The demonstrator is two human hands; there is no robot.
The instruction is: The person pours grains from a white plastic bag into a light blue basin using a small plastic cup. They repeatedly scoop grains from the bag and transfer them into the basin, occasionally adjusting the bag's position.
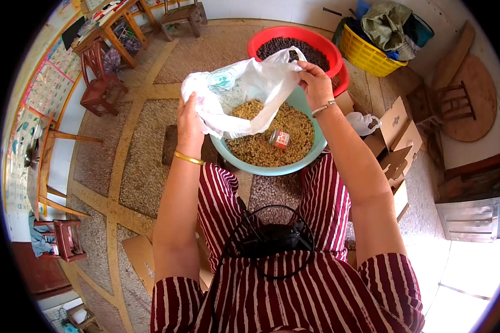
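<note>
A white plastic bag with a faint green print is stretched between my two hands, its mouth spread wide. My left hand grips the bag's left rim, and my right hand pinches its upper right edge. Below the bag stands a pale green basin filled with small yellowish-brown pieces, like shelled nuts or grains; their kind is unclear. A small red-and-silver can lies on top of them. The bag hides the basin's upper left part.
Behind the basin sits a red basin of dark round pieces, above another red one. Open cardboard boxes and a small white bag are at right. A full yellow basket stands far right; wooden chairs stand left.
</note>
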